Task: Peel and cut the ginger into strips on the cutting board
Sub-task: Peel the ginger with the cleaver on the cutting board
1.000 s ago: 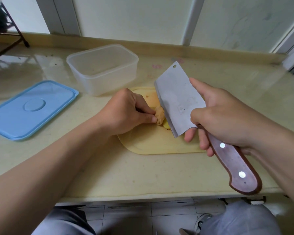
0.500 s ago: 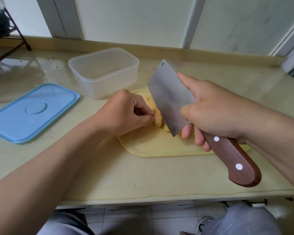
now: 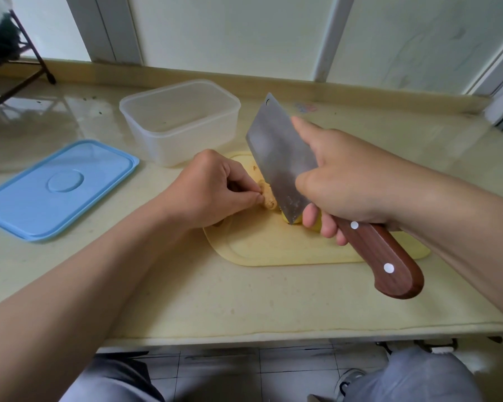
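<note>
A knobbly tan piece of ginger (image 3: 269,198) lies on the pale yellow cutting board (image 3: 273,250). My left hand (image 3: 212,190) pinches its left end with curled fingers and pins it to the board. My right hand (image 3: 346,181) grips a steel cleaver (image 3: 279,158) by its brown wooden handle (image 3: 386,262), forefinger laid along the blade's spine. The blade's edge rests against the right side of the ginger, its lower corner down at a yellow cut face. Much of the ginger is hidden behind the blade and fingers.
A clear plastic container (image 3: 180,120) stands on the counter just behind the board. Its blue lid (image 3: 58,187) lies flat to the left. A dark metal stand (image 3: 18,68) is at the far left. The counter's front edge (image 3: 273,335) is near me.
The cleaver has tilted more upright and its edge has come down against the ginger. My left hand has kept its pinch on the ginger's left end.
</note>
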Demonstrator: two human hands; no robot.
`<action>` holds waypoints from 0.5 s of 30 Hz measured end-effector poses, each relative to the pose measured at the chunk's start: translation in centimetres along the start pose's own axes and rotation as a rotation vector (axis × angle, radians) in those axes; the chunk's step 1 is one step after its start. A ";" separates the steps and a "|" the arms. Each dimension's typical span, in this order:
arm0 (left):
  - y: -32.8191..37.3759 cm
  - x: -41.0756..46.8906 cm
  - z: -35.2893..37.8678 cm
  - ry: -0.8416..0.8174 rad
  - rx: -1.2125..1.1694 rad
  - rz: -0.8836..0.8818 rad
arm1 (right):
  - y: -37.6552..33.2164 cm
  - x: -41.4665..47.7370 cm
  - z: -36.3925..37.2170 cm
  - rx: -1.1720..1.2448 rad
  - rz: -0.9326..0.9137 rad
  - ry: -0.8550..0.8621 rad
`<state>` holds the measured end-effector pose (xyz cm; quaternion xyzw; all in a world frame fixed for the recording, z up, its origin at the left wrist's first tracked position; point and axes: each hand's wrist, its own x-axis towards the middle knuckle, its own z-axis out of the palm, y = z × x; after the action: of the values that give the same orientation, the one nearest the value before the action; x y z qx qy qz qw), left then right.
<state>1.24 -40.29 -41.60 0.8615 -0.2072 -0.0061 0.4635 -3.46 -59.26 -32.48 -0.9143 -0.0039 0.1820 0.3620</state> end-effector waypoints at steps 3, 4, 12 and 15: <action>0.1 0.0 0.0 0.002 -0.012 -0.007 | -0.1 0.1 0.1 -0.028 -0.004 0.001; 0.2 -0.1 0.0 0.002 -0.010 -0.009 | -0.2 0.1 0.1 -0.032 -0.004 0.000; 0.1 0.0 -0.4 0.015 0.015 -0.049 | -0.7 0.6 0.7 -0.049 -0.025 0.005; 0.0 0.0 -0.5 0.024 0.030 -0.027 | -1.1 0.5 0.7 -0.077 -0.028 0.011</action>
<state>1.35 -39.89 -41.38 0.8711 -0.1903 0.0011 0.4527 -3.12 -57.94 -32.40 -0.9284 -0.0219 0.1716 0.3289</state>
